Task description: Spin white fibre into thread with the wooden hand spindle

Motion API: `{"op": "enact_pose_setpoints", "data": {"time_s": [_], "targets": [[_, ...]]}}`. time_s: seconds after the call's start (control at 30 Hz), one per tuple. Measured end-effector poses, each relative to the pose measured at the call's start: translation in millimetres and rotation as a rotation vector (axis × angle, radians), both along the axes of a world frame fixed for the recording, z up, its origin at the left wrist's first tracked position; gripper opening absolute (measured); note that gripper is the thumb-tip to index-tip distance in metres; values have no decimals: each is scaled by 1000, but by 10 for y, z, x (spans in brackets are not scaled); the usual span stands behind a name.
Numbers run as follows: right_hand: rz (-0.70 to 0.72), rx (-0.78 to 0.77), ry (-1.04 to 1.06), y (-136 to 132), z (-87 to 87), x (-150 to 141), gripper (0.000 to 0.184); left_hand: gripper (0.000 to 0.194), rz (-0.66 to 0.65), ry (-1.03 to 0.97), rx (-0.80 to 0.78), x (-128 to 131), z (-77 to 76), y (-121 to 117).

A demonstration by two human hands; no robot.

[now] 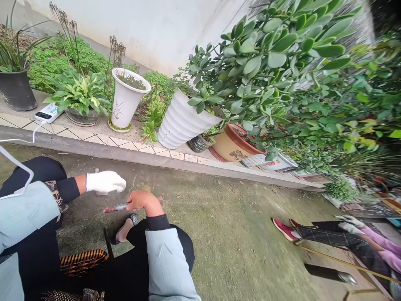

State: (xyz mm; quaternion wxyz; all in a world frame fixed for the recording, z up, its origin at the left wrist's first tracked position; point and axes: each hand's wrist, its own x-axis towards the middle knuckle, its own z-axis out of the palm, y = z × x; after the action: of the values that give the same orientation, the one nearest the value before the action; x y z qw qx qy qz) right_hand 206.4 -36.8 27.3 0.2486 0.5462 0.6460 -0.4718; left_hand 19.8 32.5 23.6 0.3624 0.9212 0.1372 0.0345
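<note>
My left hand (pixel 105 182) wears a white knitted glove, its fingers curled together. A pale edge of something shows above and below the glove; what the fingers hold is hidden. Bare and closed, my right hand (pixel 140 201) grips a reddish-brown stick (pixel 109 209) with silver wire (pixel 121 207) wound around it. The stick's wired end points left, below the gloved hand, and its other end shows past my knuckles. The two hands are close together but apart, above the mossy concrete ground. Between my knees lies an orange-and-black woven basket (pixel 84 261), partly covered by my leg.
A tiled ledge (pixel 125 144) with potted plants runs across the front, including a white pot (pixel 127 100) and a ribbed white pot (pixel 184 121). A white device (pixel 48 113) with a cable sits at left. Another person (pixel 338 238) in gloves is at the right.
</note>
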Motion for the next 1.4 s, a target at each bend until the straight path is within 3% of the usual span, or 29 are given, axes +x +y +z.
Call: {"op": "enact_pose_setpoints", "data": {"time_s": [0.2, 0.37, 0.43, 0.53, 0.63, 0.7, 0.77, 0.83, 0.93, 1.03, 1.13, 1.2, 1.3, 1.4], "targets": [[15, 110, 184, -32, 37, -35, 19, 22, 73, -112, -5, 4, 60, 104], [10, 24, 511, -119, 226, 10, 23, 24, 78, -91, -50, 27, 4, 125], [-134, 94, 653, -159, 334, 112, 25, 24, 118, -73, -79, 27, -64, 151], [-537, 348, 735, -168, 389, 306, 23, 24, 199, -56, -145, 34, -157, 167], [-895, 539, 764, -102, 280, 429, 27, 24, 170, -40, -220, 68, -198, 100], [-969, 615, 679, -41, 172, 450, 27, 25, 91, -37, -255, 95, -205, 25], [-887, 694, 449, 10, 79, 432, 25, 25, 15, -51, -246, 114, -211, -39], [-705, 749, 154, 40, 14, 381, 23, 24, -18, -65, -188, 117, -220, -68], [-382, 632, -140, 42, -43, 250, 20, 23, 27, -46, -49, 99, -221, -51], [-78, 256, -26, 4, -30, 102, 14, 21, 64, -14, 66, 70, -177, -9], [-1, -5, 349, -67, 107, 67, 13, 21, 62, -22, 53, 48, -117, 35], [-126, 30, 588, -116, 239, 154, 15, 24, 87, -53, -51, 40, -107, 71], [-598, 348, 811, -150, 360, 387, 22, 28, 169, -99, -215, 44, -147, 117], [-989, 573, 833, -106, 291, 566, 27, 28, 150, -94, -255, 71, -200, 100]]}}
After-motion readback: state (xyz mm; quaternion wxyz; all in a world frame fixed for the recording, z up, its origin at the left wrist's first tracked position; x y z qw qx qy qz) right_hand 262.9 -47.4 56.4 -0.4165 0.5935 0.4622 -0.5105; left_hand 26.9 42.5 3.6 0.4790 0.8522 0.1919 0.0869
